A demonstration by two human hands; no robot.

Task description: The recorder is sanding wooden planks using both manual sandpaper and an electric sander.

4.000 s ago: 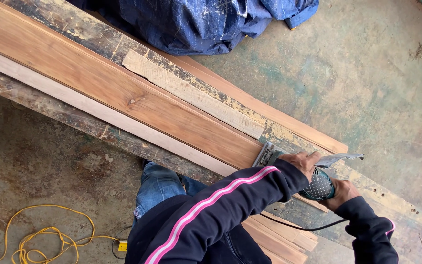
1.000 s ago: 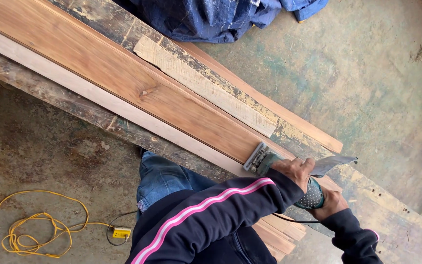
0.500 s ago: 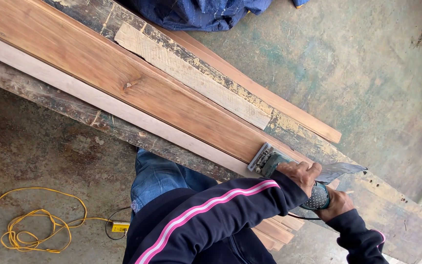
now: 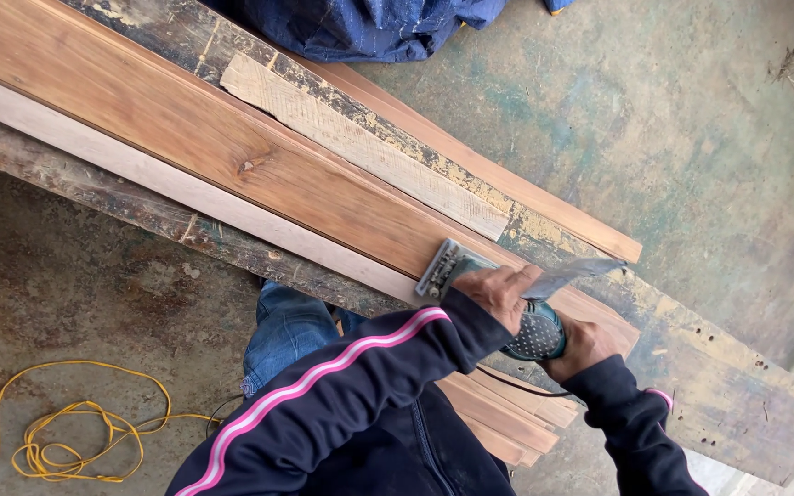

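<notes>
- The left hand (image 4: 500,292) presses on top of a green sander (image 4: 507,303), on the brown plank (image 4: 232,156).
- The right hand (image 4: 581,347) grips its rear.
- A yellow cable (image 4: 75,432) lies near left.

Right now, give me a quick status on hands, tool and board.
Left hand and right hand both gripping the electric sander. Sander flat on the brown plank. Nothing blocking ahead.

Sander (image 4: 493,294) sits slightly further right along brown plank (image 4: 232,152); both hands (image 4: 500,292) travel with it; camera view shifts.
</notes>
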